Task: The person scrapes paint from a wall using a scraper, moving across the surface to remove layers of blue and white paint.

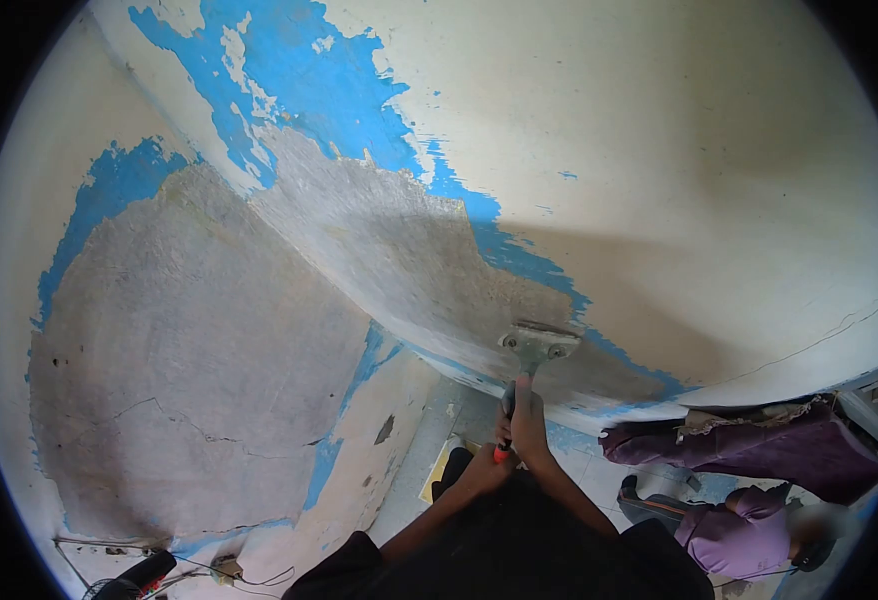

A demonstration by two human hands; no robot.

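A wall scraper (537,346) with a wide metal blade and a dark handle ending in red is in both my hands. Wrapped round the handle near the blade is my right hand (526,425). Lower down, my left hand (486,466) is closed on the red end. The blade lies against or very close to a bare grey patch (409,240) on the wall; contact is hard to tell. Blue paint (529,262) with a ragged edge borders that patch, and cream paint (659,150) covers the wall beyond it.
To the left, another wall has a large grey patch (199,350) with cracks. A purple covered piece (749,450) stands along the wall at right. Below it is a person in a purple shirt (734,535). Cables and a black-and-red object (144,577) are at lower left.
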